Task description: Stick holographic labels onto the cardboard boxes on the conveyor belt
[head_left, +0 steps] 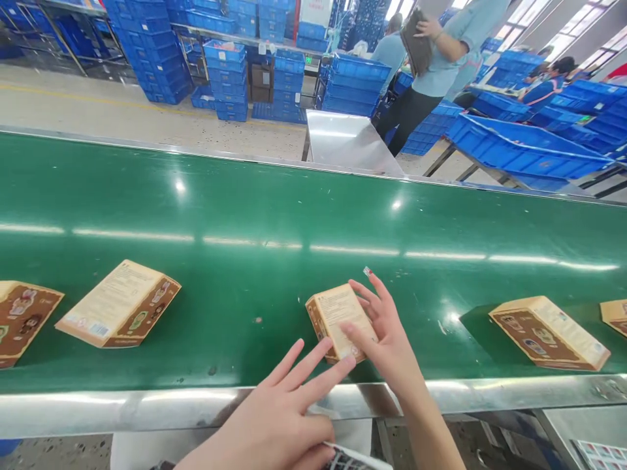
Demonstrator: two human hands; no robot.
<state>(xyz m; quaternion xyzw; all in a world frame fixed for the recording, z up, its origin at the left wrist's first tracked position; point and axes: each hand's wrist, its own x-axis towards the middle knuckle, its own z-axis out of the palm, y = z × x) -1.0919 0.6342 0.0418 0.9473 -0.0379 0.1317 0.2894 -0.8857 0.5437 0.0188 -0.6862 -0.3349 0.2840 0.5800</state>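
Green belt [235, 202], right hand [390, 334] holding box [337, 307]

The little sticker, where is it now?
In the head view, right of centre: the sticker sits on a fingertip of the right hand, which holds a box.

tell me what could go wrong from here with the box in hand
The tiny label on the right hand could drop or stick askew. The box is close to the metal rail, so a slip might tip it over. The sheet in the left hand could slide loose, since that hand also reaches to the box.
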